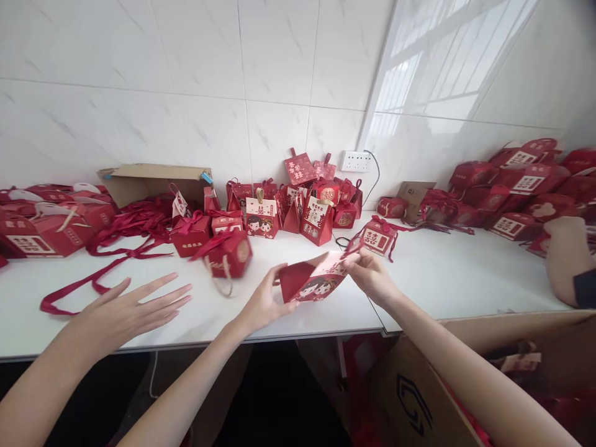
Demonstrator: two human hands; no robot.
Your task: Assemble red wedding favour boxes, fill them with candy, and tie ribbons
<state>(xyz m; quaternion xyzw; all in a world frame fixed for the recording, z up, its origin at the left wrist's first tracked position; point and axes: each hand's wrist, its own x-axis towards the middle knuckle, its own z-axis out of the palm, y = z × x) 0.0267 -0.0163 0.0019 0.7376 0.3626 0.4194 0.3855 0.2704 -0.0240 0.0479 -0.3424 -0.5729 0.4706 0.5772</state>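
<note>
Nearest to us, below the desk's front edge at the right, an open cardboard carton [419,397] is standing within easy reach of our right arm. Just above the front edge, near its middle, we are holding a flat red gift box [311,284], not yet opened out. Our left hand [263,301] is gripping its left end with the fingers curled closed on the card. Our right hand [372,276] is pinching the right end between thumb and fingertips. Holding both ends is keeping the piece clear of the white desk [442,279] and its printed face turned up toward us, probably so that the folds can be worked freely. To the left, another person's hand [125,310] is hovering palm down over the front edge with fingers spread wide, holding nothing; a loose red ribbon [93,282] is lying just beyond it. Further in, a small closed red box [230,254] is sitting tilted. Along the far edge, assembled gift boxes [298,211] are standing grouped against the wall, apparently to keep the working area free. A brown cardboard box [153,180] is lying at the far left, a wall socket [356,161] is showing above the group, and more red boxes [521,180] are piling up toward the far right corner. At the right edge a co-worker's hand [565,261] is resting; we cannot tell how its fingers are set.
</note>
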